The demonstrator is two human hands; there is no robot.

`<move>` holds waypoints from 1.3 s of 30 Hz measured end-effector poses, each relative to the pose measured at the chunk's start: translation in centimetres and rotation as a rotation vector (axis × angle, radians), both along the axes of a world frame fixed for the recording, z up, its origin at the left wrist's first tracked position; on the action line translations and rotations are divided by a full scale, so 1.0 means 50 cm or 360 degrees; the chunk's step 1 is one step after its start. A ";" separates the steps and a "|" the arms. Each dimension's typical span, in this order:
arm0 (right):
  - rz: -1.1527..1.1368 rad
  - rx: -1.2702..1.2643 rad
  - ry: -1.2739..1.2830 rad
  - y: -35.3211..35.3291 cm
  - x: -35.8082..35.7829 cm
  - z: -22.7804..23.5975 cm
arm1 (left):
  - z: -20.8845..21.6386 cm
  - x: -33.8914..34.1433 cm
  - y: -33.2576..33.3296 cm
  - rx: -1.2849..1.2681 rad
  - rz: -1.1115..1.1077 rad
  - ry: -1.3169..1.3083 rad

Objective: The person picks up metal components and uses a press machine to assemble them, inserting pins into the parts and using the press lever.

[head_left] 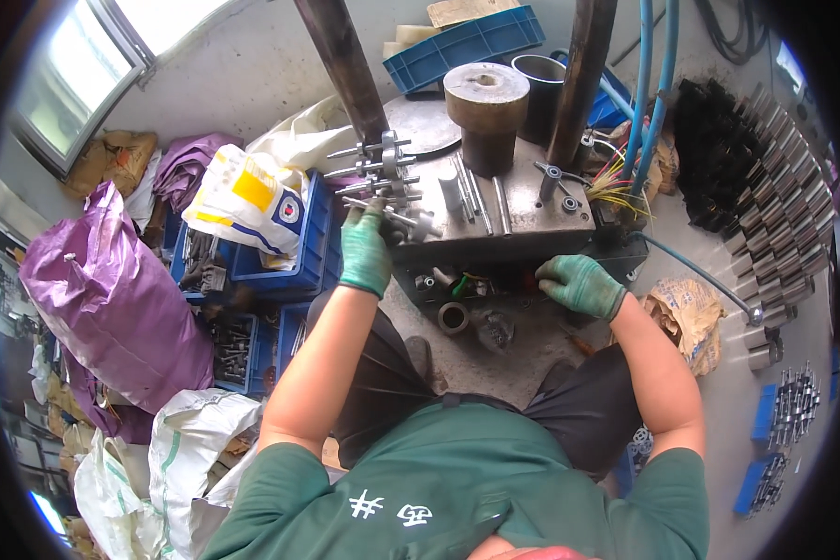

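My left hand [365,250], in a green glove, is closed at the left end of the press table [532,217], its fingers round the end of a metal shaft with a round flange [422,226]. More flanged metal shafts [390,157] lie stacked just beyond it, their thin ends pointing left. My right hand [582,286], also gloved in green, hovers by the table's front edge above the open shelf. Its fingers are curled together, and what they hold, if anything, is hidden. Several plain metal rods [473,198] lie on the tabletop between the hands.
A thick steel ram block [486,98] stands between two dark columns [579,84]. Blue hoses [646,93] and thin wires are at right. Blue crates [315,245] and a purple sack [112,299] stand at left. Stacked metal cylinders [779,201] line the far right.
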State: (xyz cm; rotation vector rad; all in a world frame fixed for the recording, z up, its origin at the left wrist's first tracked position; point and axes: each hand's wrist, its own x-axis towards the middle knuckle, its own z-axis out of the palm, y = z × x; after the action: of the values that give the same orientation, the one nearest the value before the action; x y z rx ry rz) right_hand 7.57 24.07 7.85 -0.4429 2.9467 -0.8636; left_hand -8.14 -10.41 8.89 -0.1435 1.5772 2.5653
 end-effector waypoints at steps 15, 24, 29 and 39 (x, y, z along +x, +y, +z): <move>-0.0360 -0.0376 0.0610 0.040 -0.086 -0.058 | -0.166 0.007 0.018 0.0145 0.0241 -0.0478; -0.0936 0.0112 0.1249 0.054 -0.225 -0.068 | -0.069 0.035 0.182 -0.2082 -0.0780 0.1354; -0.1029 0.0150 0.1142 0.066 -0.266 -0.093 | -0.095 0.026 0.211 -0.2307 -0.0813 0.1394; -0.0941 -0.0218 0.1051 0.071 -0.279 -0.102 | -0.141 0.083 0.196 -0.0572 -0.0759 -0.0275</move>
State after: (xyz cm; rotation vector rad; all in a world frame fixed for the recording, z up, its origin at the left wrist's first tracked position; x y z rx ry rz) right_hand -6.37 27.62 2.74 0.2221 3.7286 -1.1535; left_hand -4.01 -0.59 1.86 -0.0166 1.7373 1.8552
